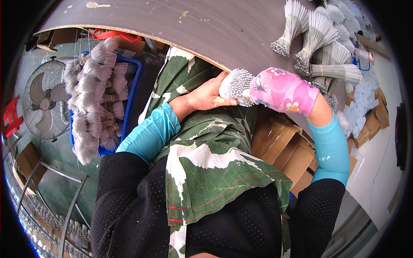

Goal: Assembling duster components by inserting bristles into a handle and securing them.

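Note:
A thick bundle of thin pale rods (pixel 236 87) sits between my hands by the table's near edge, its dense round end of small tips facing up toward me. My bare left hand (pixel 205 95) is closed against its left side, thumb in front and fingers partly hidden behind. From the right, my right hand (pixel 282 89), in a pink flowered glove, grips the same bundle; most of its fingers are out of sight. Teal sleeves cover both forearms. A green and white leaf-patterned apron (pixel 215 172) lies over my lap beneath the hands.
Several tied bundles of white rods (pixel 316 32) lie on the brown tabletop (pixel 206 26) at the right. On the left, a blue crate (pixel 137 81) holds more bundles, beside a standing fan (pixel 45 101). Cardboard boxes (pixel 284 146) stand below my right arm.

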{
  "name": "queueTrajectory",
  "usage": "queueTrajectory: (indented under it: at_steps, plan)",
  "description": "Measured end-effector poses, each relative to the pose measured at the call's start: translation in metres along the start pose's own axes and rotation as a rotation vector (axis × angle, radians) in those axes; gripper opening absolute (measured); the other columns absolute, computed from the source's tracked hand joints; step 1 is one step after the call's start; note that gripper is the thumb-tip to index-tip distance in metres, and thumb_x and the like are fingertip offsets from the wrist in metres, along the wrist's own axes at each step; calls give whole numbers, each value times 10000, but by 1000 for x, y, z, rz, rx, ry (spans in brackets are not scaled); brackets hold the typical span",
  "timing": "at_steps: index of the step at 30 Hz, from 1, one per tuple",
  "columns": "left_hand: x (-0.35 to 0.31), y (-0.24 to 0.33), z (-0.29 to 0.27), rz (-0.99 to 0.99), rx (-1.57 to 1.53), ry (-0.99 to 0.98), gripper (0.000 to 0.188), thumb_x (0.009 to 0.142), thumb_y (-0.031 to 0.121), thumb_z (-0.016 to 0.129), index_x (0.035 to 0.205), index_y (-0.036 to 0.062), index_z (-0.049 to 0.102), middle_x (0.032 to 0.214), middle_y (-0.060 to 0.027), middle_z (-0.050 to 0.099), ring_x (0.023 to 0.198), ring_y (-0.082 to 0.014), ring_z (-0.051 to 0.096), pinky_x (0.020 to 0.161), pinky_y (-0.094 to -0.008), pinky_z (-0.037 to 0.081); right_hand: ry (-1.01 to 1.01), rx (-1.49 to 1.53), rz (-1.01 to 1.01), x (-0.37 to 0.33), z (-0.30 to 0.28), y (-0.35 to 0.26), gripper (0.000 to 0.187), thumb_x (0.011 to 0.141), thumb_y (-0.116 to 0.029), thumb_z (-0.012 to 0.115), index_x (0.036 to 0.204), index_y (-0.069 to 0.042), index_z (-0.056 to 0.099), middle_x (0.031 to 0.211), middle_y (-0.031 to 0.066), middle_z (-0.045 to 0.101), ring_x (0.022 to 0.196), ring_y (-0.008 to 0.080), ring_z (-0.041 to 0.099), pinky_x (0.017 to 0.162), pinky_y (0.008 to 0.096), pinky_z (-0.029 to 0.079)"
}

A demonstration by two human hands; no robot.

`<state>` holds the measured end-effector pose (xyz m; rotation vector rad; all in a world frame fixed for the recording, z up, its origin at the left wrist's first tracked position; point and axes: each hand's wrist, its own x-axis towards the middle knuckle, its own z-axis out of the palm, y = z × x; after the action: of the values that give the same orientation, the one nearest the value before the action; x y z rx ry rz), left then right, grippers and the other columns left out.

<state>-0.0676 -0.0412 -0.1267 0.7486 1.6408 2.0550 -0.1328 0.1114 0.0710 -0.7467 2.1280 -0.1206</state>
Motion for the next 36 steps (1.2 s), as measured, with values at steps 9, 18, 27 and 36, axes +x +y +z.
queueTrajectory:
  at_steps: [9, 18, 27, 36]
  plan:
    - [1, -5, 2, 65, 19, 54, 832, 775, 487, 716, 1281, -64, 353, 1148, -218, 564, 1110, -308, 557, 947, -374, 427, -5, -106, 26, -2, -11, -25, 322, 872, -333, 575, 749, -43, 642, 702, 161, 609, 725, 351, 601, 655, 444, 469]
    - [3, -1, 3, 16, -10, 43, 852, 758, 493, 729, 1296, -50, 354, 1134, -209, 584, 1091, -309, 577, 934, -378, 441, 18, 37, 57, -7, -7, -9, 362, 870, -360, 597, 772, -14, 643, 666, 150, 605, 670, 321, 594, 647, 397, 459]
    - [3, -7, 6, 38, -22, 77, 861, 749, 480, 741, 1306, -48, 351, 1145, -207, 586, 1103, -312, 573, 943, -375, 439, -124, 195, 135, -5, -4, -2, 394, 892, -363, 548, 827, 13, 650, 750, 208, 624, 718, 352, 599, 699, 416, 467]
    - [3, -4, 3, 4, 5, 51, 863, 744, 481, 746, 1308, -44, 357, 1161, -202, 579, 1115, -299, 567, 947, -374, 436, 40, -288, 83, -3, -5, -15, 337, 878, -338, 568, 755, -33, 641, 721, 168, 613, 736, 344, 604, 680, 428, 473]
